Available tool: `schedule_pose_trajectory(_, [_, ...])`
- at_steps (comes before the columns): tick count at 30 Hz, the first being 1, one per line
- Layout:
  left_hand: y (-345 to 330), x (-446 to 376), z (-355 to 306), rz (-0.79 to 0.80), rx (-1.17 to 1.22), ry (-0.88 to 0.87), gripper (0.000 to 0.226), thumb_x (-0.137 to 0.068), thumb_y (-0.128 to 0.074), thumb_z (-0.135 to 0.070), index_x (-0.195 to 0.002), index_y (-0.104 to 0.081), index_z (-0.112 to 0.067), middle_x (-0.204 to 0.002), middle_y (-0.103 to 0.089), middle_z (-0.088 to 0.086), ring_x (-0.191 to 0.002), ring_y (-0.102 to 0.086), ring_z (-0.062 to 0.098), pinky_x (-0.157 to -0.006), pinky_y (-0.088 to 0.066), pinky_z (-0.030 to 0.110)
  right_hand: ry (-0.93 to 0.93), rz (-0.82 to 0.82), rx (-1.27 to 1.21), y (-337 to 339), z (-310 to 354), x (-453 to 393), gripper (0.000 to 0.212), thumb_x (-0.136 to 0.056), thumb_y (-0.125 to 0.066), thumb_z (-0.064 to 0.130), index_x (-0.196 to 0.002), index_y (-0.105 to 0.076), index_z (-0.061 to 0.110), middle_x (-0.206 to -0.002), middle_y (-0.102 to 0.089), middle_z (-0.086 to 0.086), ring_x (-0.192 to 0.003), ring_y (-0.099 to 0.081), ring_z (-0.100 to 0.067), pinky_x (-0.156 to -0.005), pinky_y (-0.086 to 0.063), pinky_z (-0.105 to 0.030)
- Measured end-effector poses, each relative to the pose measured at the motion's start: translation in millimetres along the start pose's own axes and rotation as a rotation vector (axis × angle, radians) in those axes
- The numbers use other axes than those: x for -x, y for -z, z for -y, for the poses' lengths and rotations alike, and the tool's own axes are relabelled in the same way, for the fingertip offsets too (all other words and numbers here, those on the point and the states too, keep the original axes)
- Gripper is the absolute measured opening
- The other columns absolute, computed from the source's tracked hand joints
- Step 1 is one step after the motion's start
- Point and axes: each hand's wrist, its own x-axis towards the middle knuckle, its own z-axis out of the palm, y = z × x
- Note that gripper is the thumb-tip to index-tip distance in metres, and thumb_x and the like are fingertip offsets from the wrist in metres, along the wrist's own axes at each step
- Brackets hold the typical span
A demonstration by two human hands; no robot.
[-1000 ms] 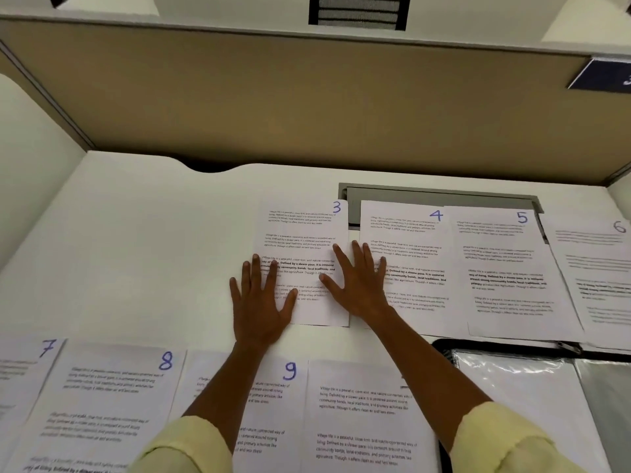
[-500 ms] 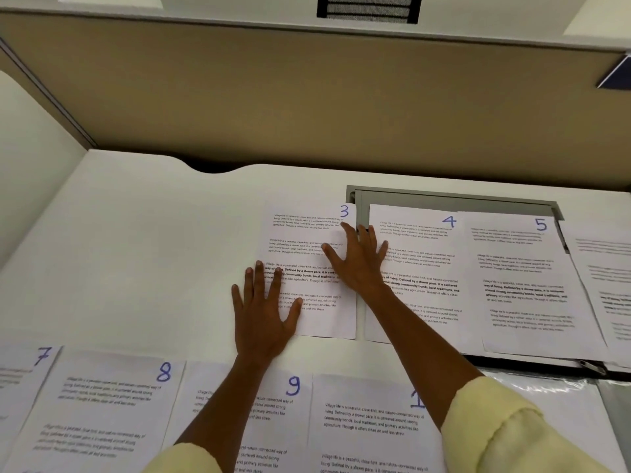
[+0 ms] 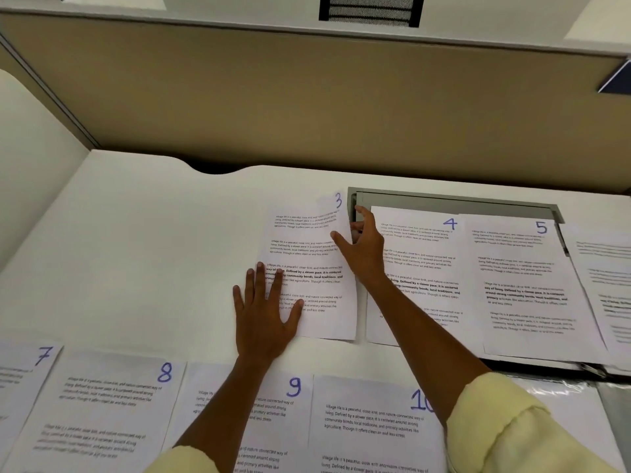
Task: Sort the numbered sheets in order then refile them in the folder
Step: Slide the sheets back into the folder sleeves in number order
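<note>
Sheet 3 [image 3: 309, 268] corner now lifted by right hand [image 3: 363, 249].

The sheets [image 3: 309, 268] were thin white paper, matt, printed in black with blue handwritten numbers. The desk [image 3: 136, 233] was smooth and white with a dull sheen. The partition [image 3: 307, 104] looked like tan cloth, finely textured. The tray [image 3: 454, 201] was grey and matt, maybe metal. The sleeves [image 3: 512, 431] were soft pale-yellow cloth. The folder pocket [image 3: 580, 397] was glossy clear plastic.
</note>
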Motion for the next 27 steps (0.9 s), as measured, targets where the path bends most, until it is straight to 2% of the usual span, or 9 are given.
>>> schedule_pose_trajectory(4, [1, 0, 0, 0.018, 0.03, 0.002, 0.076, -0.091, -0.034, -0.066, -0.154, -0.026, -0.024, -0.164, -0.006, 0.007, -0.151, -0.003, 0.026, -0.12, -0.009, 0.055, -0.047, 0.084, 0.119, -3, -7, 12, 0.042, -0.089, -0.074, 0.021, -0.126, -0.062, 0.005, -0.121, -0.068, -0.011, -0.104, -0.068, -0.025, -0.079, -0.053, -0.024])
schedule_pose_trajectory(7, [5, 2, 1, 0.017, 0.11, -0.009, 0.079, -0.089, -0.038, -0.066, -0.154, -0.026, -0.023, -0.164, -0.009, 0.007, -0.151, -0.005, 0.024, -0.121, -0.007, 0.052, -0.063, 0.084, 0.148, -1, -7, 23, 0.035, -0.092, -0.07, 0.024, -0.12, -0.067, 0.003, -0.115, -0.071, -0.011, -0.101, -0.068, -0.027, -0.08, -0.053, -0.029])
schedule_pose_trajectory(10, [11, 1, 3, 0.0, 0.298, 0.025, 0.081, -0.088, -0.039, -0.067, -0.153, -0.026, -0.02, -0.163, -0.014, 0.005, -0.151, -0.01, 0.019, -0.122, -0.004, 0.046, -0.098, 0.039, 0.082, 7, -5, 31, 0.03, -0.091, -0.072, 0.024, -0.111, -0.07, 0.002, -0.109, -0.073, -0.011, -0.097, -0.069, -0.026, -0.081, -0.055, -0.032])
schedule_pose_trajectory(13, [27, -1, 0, 0.031, 0.575, 0.141, 0.079, -0.091, -0.05, -0.061, -0.153, -0.023, -0.021, -0.16, -0.023, 0.001, -0.149, -0.017, 0.016, -0.123, -0.003, 0.039, -0.157, 0.005, -0.028, 24, -5, 44, 0.027, -0.088, -0.075, 0.026, -0.101, -0.072, 0.002, -0.099, -0.075, -0.009, -0.089, -0.071, -0.025, -0.082, -0.06, -0.044])
schedule_pose_trajectory(15, [39, 1, -7, 0.024, 0.737, 0.231, 0.078, -0.09, -0.063, -0.047, -0.153, -0.025, -0.021, -0.156, -0.034, 0.003, -0.144, -0.03, 0.02, -0.12, -0.017, 0.036, -0.174, -0.009, -0.06, 38, -3, 53, 0.025, -0.088, -0.075, 0.027, -0.1, -0.072, 0.005, -0.095, -0.075, -0.005, -0.087, -0.072, -0.024, -0.081, -0.06, -0.043])
schedule_pose_trajectory(17, [50, 6, -16, -0.022, 0.833, 0.295, 0.077, -0.087, -0.07, -0.037, -0.15, -0.032, -0.016, -0.144, -0.05, 0.009, -0.131, -0.048, 0.023, -0.11, -0.034, 0.031, -0.167, -0.028, -0.094, 54, 2, 65, 0.02, -0.088, -0.075, 0.027, -0.097, -0.072, 0.01, -0.09, -0.073, -0.001, -0.085, -0.072, -0.022, -0.077, -0.061, -0.038])
schedule_pose_trajectory(21, [67, 20, -32, 0.036, 0.962, 0.377, 0.069, -0.085, -0.073, -0.036, -0.144, -0.043, -0.015, -0.116, -0.066, 0.008, -0.103, -0.063, 0.021, -0.089, -0.049, 0.027, -0.135, -0.069, -0.136, 85, 7, 94, 0.013, -0.087, -0.077, 0.027, -0.094, -0.071, 0.017, -0.086, -0.072, 0.004, -0.08, -0.071, -0.015, -0.064, -0.055, -0.021])
schedule_pose_trajectory(24, [77, 33, -43, 0.132, 1.106, 0.398, 0.06, -0.084, -0.075, -0.035, -0.136, -0.052, -0.017, -0.095, -0.068, 0.003, -0.088, -0.062, 0.016, -0.075, -0.048, 0.026, -0.145, -0.112, -0.2, 108, 6, 115, 0.014, -0.085, -0.079, 0.027, -0.093, -0.073, 0.019, -0.087, -0.074, 0.004, -0.083, -0.072, -0.016, -0.072, -0.059, -0.03])
schedule_pose_trajectory(27, [85, 45, -56, 0.262, 1.241, 0.396, 0.032, -0.085, -0.075, -0.023, -0.114, -0.065, -0.013, -0.095, -0.073, 0.002, -0.088, -0.068, 0.016, -0.077, -0.054, 0.033, -0.15, -0.114, -0.24, 130, -1, 138, 0.019, -0.084, -0.079, 0.03, -0.099, -0.073, 0.02, -0.093, -0.075, 0.004, -0.087, -0.072, -0.015, -0.078, -0.06, -0.033])
